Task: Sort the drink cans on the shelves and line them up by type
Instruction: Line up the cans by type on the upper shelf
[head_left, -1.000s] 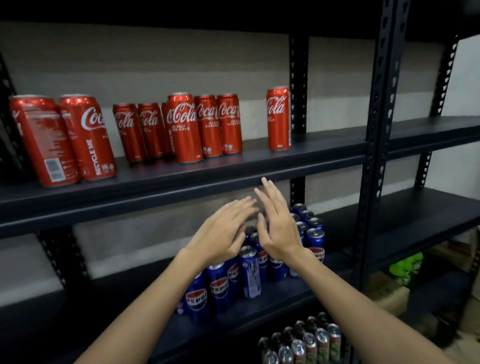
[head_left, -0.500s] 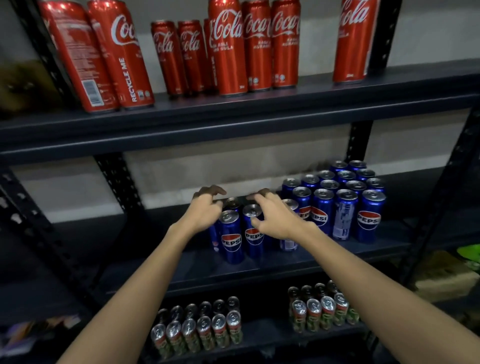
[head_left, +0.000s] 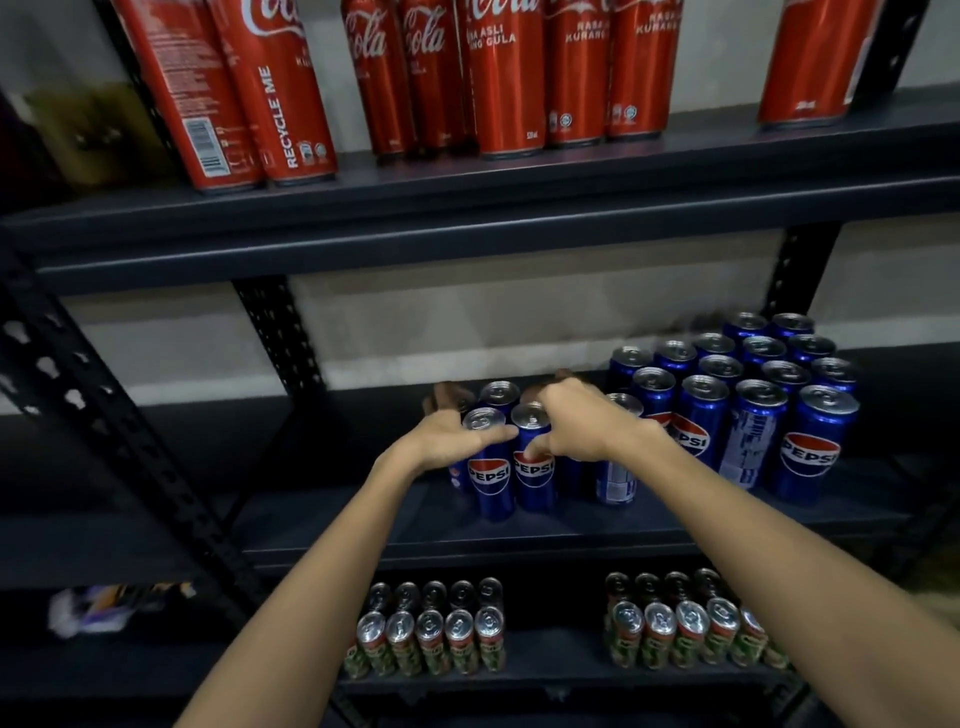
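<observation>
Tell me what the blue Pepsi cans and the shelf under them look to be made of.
Pepsi cans: probably aluminium, with bare silvery pull-tab lids and glossy blue printed sides.
Shelf: seemingly steel, matt dark paint; its punched upright posts suggest bolt-together metal racking.

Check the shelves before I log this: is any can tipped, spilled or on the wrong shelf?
None tipped, spilled or misplaced. Only oddity: one Pepsi can in the front row shows its label's back, not the logo.

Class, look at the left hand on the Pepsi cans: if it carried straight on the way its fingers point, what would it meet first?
Probably the pale back wall behind the middle shelf; the left hand already grips the small Pepsi cluster, though depth is unclear.
</observation>
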